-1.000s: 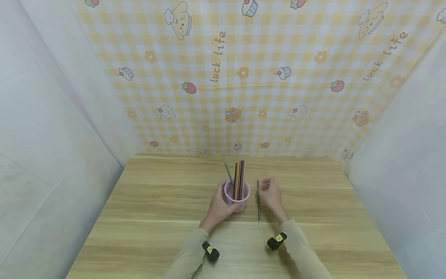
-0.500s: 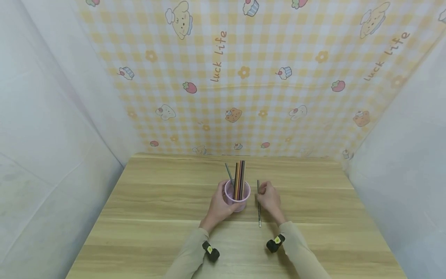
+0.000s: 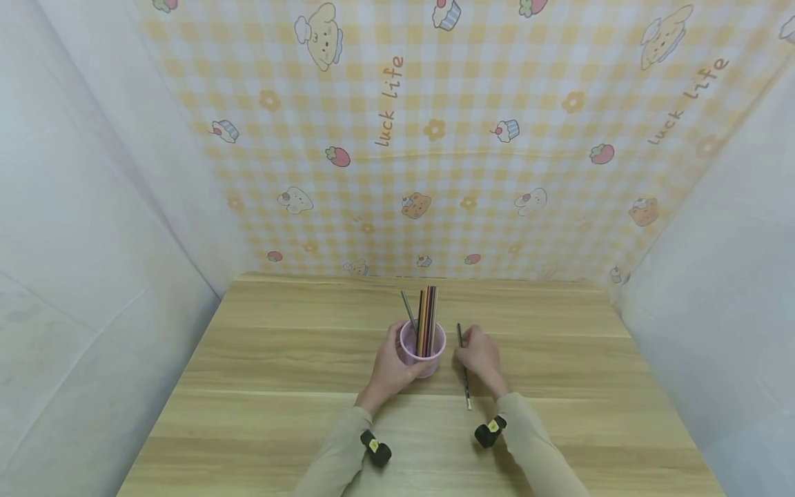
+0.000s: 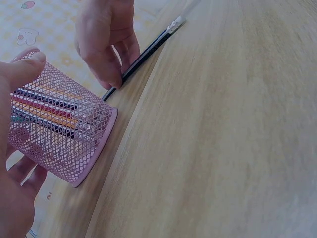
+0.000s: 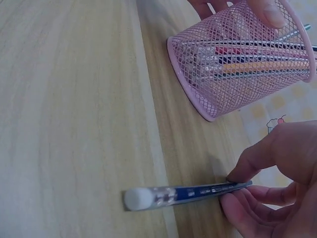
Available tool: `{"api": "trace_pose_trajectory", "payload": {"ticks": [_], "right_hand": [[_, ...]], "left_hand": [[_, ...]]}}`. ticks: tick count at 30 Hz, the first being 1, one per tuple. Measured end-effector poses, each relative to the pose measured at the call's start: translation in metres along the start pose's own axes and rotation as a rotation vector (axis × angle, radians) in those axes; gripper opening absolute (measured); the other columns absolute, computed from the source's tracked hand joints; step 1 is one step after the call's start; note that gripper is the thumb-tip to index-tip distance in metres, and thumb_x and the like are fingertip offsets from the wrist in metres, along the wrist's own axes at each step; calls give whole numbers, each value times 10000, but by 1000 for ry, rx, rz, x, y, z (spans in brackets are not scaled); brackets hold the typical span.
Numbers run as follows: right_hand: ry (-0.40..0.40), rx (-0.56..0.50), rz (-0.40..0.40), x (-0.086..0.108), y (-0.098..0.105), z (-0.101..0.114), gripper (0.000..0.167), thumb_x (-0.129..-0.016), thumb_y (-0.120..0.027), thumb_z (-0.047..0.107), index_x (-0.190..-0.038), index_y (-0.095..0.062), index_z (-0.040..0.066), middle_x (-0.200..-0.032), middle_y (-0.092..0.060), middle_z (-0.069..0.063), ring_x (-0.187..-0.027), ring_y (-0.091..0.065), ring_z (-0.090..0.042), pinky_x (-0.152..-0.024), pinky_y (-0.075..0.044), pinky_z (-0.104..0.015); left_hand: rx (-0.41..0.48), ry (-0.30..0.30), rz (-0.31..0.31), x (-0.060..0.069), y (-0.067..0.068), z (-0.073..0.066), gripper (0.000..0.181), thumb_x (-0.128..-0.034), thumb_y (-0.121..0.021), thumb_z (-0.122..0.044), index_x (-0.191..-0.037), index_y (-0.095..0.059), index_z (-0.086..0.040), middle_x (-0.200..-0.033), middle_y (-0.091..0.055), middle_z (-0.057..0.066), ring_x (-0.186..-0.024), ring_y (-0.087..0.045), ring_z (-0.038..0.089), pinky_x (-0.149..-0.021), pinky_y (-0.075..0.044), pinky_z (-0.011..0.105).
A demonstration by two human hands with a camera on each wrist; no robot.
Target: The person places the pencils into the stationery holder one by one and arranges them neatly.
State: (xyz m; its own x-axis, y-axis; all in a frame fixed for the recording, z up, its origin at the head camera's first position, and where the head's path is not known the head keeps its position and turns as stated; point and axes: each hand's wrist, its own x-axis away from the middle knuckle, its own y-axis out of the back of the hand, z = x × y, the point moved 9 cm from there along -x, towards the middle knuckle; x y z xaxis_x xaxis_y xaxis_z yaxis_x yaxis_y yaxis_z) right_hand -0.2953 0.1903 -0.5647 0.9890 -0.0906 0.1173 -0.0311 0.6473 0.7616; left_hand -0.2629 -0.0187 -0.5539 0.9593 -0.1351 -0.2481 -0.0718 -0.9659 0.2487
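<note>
In the head view my left hand (image 3: 388, 367) grips the side of a pink mesh pencil cup (image 3: 427, 371), which stands upright on the wooden table. A bunch of pencils (image 3: 427, 317) leans inside it, and one greenish pencil (image 3: 408, 307) tilts apart to the left. Just right of the cup, my right hand (image 3: 481, 355) pinches a dark pencil (image 3: 467, 395) between thumb and fingers. Its white eraser (image 5: 138, 198) points back toward the right wrist camera, with a silver ferrule and dark blue barrel behind it. Part of the barrel is hidden by the fingers.
The wood-grain table (image 3: 279, 428) spreads around both hands. A yellow checked cloth (image 3: 459, 172) with cartoon prints hangs behind it, and white sheets (image 3: 93, 276) close in the sides. A black wrist camera (image 3: 376, 449) sits on each sleeve.
My right hand has closed its fingers on the dark pencil, whose eraser end has swung slightly right and toward me. The left hand and cup have stayed put.
</note>
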Motion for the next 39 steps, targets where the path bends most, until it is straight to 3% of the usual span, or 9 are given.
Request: {"api": "trace_pose_trajectory", "payload": {"ticks": [4,9,18,29,39], "right_hand": [[18,17,32,-2,-1,1,419,-761,-750,98,-1122,-605,-55,-844,-641,-123,-707,-591,-222,-581,-514,-275],[12,-28,48,-5,2,-4,408,-794,-748,123,-1139,-592,-29,-963,-673,-153,-781,-624,-231,-630,-542,-291],[40,-125,-9,-4,19,2,403,-816,-735,105,-1167,-584,-22,-982,-708,-189,-804,-671,-267,-670,-577,-341],[87,-249,-54,2,36,20,393,-856,-699,66,-1217,-572,-25,-1004,-668,-208,-734,-670,-236,-576,-572,-265],[119,-320,-75,9,51,39,455,-861,-684,84,-1286,-540,14,-1051,-641,-174,-776,-681,-206,-592,-584,-251]], "left_hand": [[-4,1,2,0,0,0,934,-665,-950,-205,-1442,-434,-183,-1407,-572,80,-1305,-561,290,-1142,-443,520],[-10,-7,6,0,1,-1,933,-667,-947,-202,-1442,-429,-169,-1405,-574,87,-1303,-562,286,-1135,-454,508],[5,-1,6,0,1,-2,933,-658,-947,-175,-1437,-434,-175,-1397,-573,79,-1292,-565,272,-1128,-460,496],[-4,-1,11,1,0,1,933,-666,-945,-189,-1442,-428,-179,-1411,-564,80,-1300,-559,275,-1131,-456,502],[-6,21,13,1,0,2,951,-662,-947,-192,-1454,-419,-194,-1425,-561,82,-1315,-553,289,-1145,-434,523]]}}
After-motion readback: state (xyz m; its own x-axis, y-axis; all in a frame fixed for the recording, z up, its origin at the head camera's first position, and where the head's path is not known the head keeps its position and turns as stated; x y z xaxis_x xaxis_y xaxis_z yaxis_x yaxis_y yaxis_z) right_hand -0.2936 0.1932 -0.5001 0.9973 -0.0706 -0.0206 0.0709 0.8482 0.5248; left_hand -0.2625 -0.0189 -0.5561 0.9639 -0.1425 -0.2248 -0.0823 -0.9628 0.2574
